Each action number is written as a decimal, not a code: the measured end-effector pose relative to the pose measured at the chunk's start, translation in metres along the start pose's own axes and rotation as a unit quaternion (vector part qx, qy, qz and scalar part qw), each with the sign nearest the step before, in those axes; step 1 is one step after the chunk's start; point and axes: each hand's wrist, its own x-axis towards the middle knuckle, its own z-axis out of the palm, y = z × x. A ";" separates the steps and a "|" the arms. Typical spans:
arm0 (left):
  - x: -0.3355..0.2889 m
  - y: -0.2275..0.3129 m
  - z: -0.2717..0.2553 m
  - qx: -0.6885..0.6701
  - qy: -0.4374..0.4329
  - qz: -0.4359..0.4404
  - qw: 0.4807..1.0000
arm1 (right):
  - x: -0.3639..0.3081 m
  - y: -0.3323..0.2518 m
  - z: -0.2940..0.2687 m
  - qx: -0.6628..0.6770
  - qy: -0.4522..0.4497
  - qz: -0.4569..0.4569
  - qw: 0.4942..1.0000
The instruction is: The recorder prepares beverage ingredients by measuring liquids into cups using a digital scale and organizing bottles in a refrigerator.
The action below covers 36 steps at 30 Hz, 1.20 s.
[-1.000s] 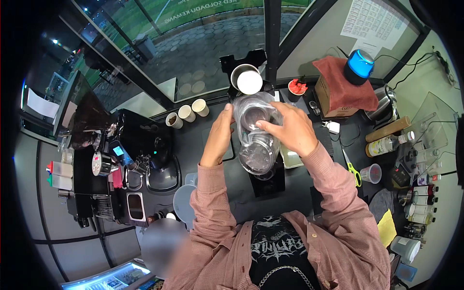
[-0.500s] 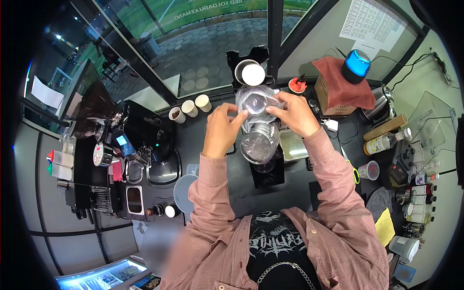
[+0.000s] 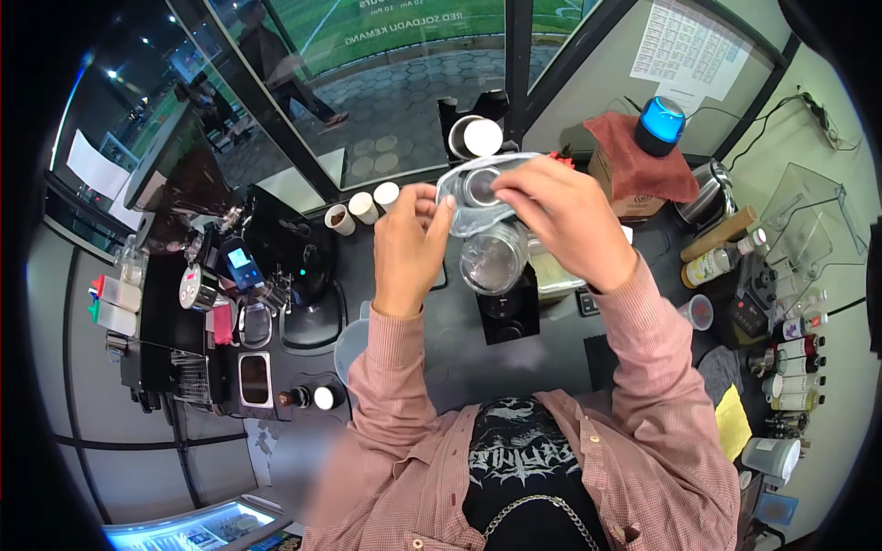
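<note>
Both my hands are at a clear plastic bag (image 3: 467, 223), above the middle of the dark counter. My left hand (image 3: 409, 248) pinches the bag's left edge between thumb and fingers. Over the bag's mouth reaches my right hand (image 3: 574, 216), its fingers closed at the rim of a clear round lid or cup (image 3: 480, 186) inside; whether it grips that piece is hard to make out. Just below the bag stands a clear round container (image 3: 493, 262), partly over a black appliance (image 3: 510, 321). A white cup (image 3: 482, 137) sits in a dark holder beyond.
Several paper cups (image 3: 364, 207) stand by the window at the left, one with dark contents. An espresso machine (image 3: 303, 285) and a steel tray (image 3: 255, 379) are farther left. At right are a cloth-covered box (image 3: 634, 174), a kettle (image 3: 706, 190) and bottles (image 3: 726, 268).
My right hand has moved from holding the bag's right side to over its mouth. The bag's opening now spreads wider, and my left hand has shifted slightly left. A person walks outside.
</note>
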 end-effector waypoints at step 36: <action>0.051 -0.098 0.032 -0.261 -0.174 -0.211 0.926 | -0.033 0.154 0.089 0.235 -0.123 0.356 0.896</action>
